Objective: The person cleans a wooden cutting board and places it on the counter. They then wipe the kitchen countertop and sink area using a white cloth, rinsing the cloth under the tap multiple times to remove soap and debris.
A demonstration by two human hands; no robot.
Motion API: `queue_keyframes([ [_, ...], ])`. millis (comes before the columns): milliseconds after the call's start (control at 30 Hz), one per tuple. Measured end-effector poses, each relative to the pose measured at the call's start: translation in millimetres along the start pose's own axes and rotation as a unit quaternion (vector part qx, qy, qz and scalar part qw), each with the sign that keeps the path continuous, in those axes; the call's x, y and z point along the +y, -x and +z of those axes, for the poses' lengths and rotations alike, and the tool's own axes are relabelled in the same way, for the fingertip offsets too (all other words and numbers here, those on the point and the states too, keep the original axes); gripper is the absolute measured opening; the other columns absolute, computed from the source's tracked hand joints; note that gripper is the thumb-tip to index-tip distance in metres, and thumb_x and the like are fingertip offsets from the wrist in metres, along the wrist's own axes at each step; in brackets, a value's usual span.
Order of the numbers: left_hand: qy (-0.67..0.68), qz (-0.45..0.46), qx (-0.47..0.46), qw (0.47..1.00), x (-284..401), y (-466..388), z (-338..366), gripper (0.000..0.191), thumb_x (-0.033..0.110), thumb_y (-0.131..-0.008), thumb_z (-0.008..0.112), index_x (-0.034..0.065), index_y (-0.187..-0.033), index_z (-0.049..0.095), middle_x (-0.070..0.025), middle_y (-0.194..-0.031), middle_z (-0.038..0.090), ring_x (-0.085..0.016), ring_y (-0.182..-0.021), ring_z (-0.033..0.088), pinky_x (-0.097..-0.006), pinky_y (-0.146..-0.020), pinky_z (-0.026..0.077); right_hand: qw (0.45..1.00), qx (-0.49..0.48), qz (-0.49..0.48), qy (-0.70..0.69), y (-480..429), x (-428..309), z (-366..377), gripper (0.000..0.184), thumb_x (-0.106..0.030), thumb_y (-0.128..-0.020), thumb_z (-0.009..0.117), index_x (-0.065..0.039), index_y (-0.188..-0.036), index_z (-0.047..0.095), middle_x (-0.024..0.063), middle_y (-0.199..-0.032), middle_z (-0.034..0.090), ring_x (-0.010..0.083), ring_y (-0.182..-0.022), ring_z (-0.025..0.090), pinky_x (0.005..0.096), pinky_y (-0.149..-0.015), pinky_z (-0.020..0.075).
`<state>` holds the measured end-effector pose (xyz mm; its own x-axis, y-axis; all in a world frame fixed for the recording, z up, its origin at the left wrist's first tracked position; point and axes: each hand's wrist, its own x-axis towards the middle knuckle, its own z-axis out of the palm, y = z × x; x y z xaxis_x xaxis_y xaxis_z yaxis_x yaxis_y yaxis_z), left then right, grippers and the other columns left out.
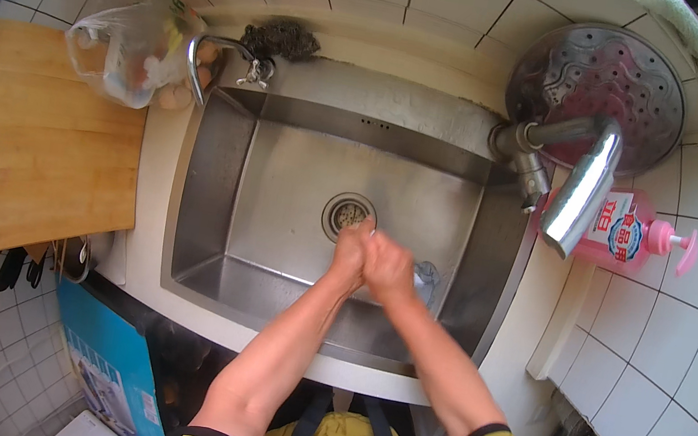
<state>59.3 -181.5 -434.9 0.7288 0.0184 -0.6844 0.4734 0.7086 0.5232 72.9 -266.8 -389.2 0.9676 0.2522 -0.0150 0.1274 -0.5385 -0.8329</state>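
My left hand [351,252] and my right hand [387,265] are pressed together over the stainless steel sink [302,168], just in front of its drain [347,216]. The fingers are curled against each other. A tiny whitish spot shows between them, but whatever the hands may enclose is hidden. Beside my right wrist, a crumpled, translucent pale item [426,281] lies in the basin, partly covered by that wrist. I cannot tell whether it is plastic or cloth.
A chrome faucet [578,194] rises at the right, by a pink pump bottle [631,230] and a perforated metal disc [593,85]. At the left are a thin curved tap [197,71], a plastic bag [127,56], eggs [175,97] and a wooden board [42,146]. A dark scouring pad [280,37] sits behind.
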Motion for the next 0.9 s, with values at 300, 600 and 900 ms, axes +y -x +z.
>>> queue_keyframes([
  [300, -0.032, -0.041, -0.080, 0.995, 28, 33, 16, 0.036, 0.035, -0.089, 0.043, 0.0009, -0.092, 0.055, -0.0042, -0.081, 0.059, -0.010, -0.071, 0.056, -0.0235, -0.064, 0.045, 0.893, -0.008, 0.262, -0.366, -14, 48, -31, 0.033, -0.031, -0.089, 0.044, -0.010, -0.064, 0.045, -0.0059, -0.060, 0.040, 0.0032, -0.055, 0.034, 0.0198, -0.050, 0.0285],
  [600, -0.071, -0.063, -0.178, 0.979, 43, 33, -4, 0.028, 0.024, -0.085, 0.052, -0.0006, -0.099, 0.053, -0.0053, -0.089, 0.059, -0.011, -0.079, 0.056, -0.0238, -0.071, 0.045, 0.874, -0.059, 0.237, -0.421, -11, 45, -53, 0.029, -0.031, -0.087, 0.048, -0.007, -0.073, 0.051, -0.0049, -0.064, 0.045, 0.0037, -0.059, 0.039, 0.0195, -0.053, 0.0325],
  [900, -0.040, -0.093, -0.164, 0.981, 55, 38, -25, 0.036, 0.010, -0.080, 0.057, -0.0033, -0.112, 0.046, -0.0118, -0.103, 0.055, -0.017, -0.093, 0.054, -0.0276, -0.083, 0.043, 0.849, -0.114, 0.285, -0.430, -11, 39, -79, 0.022, -0.023, -0.078, 0.062, -0.006, -0.091, 0.055, -0.0008, -0.073, 0.053, 0.0074, -0.066, 0.048, 0.0212, -0.060, 0.0404],
])
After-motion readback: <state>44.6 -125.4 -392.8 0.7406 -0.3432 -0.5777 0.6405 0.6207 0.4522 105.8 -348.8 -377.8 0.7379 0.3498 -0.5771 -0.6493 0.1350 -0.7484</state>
